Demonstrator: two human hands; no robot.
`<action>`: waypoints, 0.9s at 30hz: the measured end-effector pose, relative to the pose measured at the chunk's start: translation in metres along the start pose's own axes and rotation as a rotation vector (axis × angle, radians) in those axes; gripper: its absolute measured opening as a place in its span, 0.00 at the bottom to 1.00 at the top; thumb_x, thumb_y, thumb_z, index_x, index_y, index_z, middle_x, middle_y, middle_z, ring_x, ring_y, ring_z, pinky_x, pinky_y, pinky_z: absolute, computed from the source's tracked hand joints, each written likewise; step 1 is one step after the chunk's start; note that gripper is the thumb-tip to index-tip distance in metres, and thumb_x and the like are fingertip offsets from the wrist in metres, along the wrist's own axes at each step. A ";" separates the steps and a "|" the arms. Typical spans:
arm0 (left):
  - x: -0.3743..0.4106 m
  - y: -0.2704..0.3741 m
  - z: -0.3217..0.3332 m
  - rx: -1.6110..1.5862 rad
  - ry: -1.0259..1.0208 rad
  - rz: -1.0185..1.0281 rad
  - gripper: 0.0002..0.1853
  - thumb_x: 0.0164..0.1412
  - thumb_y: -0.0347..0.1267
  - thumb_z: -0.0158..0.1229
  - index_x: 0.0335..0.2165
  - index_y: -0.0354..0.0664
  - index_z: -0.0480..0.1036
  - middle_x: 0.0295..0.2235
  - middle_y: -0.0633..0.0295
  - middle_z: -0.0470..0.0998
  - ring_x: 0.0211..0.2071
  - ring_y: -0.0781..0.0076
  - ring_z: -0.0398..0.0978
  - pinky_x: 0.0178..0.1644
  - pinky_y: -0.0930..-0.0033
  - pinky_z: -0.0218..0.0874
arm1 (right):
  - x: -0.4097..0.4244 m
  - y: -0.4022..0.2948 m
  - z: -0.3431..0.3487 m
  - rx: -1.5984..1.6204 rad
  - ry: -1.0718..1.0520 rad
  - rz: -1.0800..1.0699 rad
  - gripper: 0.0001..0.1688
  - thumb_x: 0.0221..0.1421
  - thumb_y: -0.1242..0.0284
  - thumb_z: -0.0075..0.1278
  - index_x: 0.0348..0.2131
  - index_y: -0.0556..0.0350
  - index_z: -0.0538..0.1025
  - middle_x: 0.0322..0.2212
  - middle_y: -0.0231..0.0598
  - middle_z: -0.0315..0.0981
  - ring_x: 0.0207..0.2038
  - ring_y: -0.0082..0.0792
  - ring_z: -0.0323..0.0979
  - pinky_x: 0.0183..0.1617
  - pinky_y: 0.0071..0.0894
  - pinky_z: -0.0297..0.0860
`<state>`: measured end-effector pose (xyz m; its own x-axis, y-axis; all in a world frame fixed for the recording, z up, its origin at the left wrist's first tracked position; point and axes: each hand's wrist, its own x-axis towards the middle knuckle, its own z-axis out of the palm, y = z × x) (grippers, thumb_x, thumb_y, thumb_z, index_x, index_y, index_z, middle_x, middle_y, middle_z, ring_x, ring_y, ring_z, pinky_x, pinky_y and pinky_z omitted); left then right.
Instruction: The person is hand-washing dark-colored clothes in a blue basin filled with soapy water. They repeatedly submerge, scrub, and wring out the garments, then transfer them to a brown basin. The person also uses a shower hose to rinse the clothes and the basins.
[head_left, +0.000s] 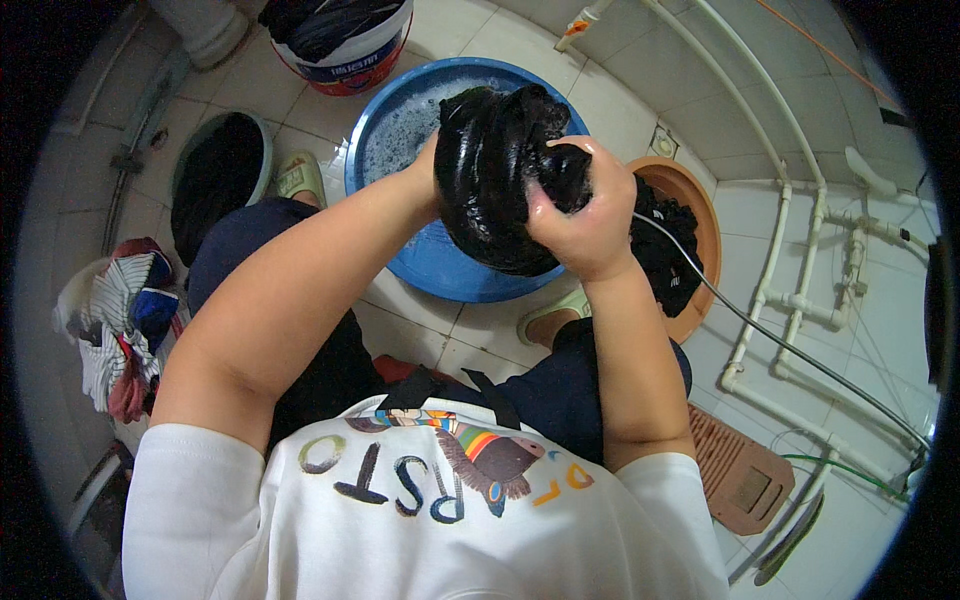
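Over a blue plastic basin (465, 281), I hold up a bunched wet black garment (487, 180), shiny with water. My right hand (600, 214) grips its right end, with thumb and fingers curled round a fold. Most of my left hand (430, 165) is hidden behind the cloth, at the bundle's left side. Soapy water (397, 131) with white foam fills the basin below. The fabric covers much of the basin's middle.
A red-and-white bucket (337, 71) and a grey-green tub (266, 142) hold dark cloth. An orange-brown basin (712, 247) holds black clothes (675, 262). A grey hose (780, 337) runs rightward. Mixed clothes (127, 322) lie left; a brown washboard (739, 472) rests right. White pipes (772, 232) line the wall.
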<state>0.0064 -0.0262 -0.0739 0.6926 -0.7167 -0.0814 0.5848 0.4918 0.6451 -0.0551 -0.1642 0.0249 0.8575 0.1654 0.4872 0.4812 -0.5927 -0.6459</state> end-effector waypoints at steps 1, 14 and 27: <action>-0.001 -0.001 -0.005 -0.051 -0.082 -0.057 0.19 0.54 0.31 0.50 0.46 0.44 0.63 0.41 0.63 0.70 0.42 0.76 0.67 0.49 0.69 0.59 | 0.000 0.000 0.001 0.001 -0.001 -0.009 0.21 0.27 0.69 0.58 0.27 0.58 0.71 0.21 0.46 0.70 0.25 0.44 0.70 0.31 0.32 0.67; -0.004 0.035 0.020 -0.316 0.441 0.021 0.18 0.59 0.39 0.40 0.38 0.36 0.68 0.36 0.52 0.73 0.35 0.61 0.74 0.39 0.59 0.67 | -0.008 0.044 0.016 0.765 0.237 0.807 0.28 0.54 0.57 0.39 0.45 0.62 0.64 0.43 0.44 0.65 0.43 0.36 0.64 0.48 0.32 0.59; -0.162 0.239 -0.048 0.109 0.502 0.591 0.17 0.57 0.38 0.43 0.42 0.41 0.67 0.43 0.50 0.68 0.45 0.59 0.67 0.47 0.57 0.61 | 0.002 0.036 0.021 0.672 -0.040 0.996 0.27 0.53 0.58 0.44 0.47 0.56 0.62 0.42 0.38 0.63 0.43 0.32 0.64 0.40 0.32 0.64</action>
<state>0.0538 0.2309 0.0569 0.9994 -0.0291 -0.0183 0.0328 0.6521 0.7574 -0.0318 -0.1686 -0.0101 0.9063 -0.1004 -0.4106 -0.4072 0.0534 -0.9118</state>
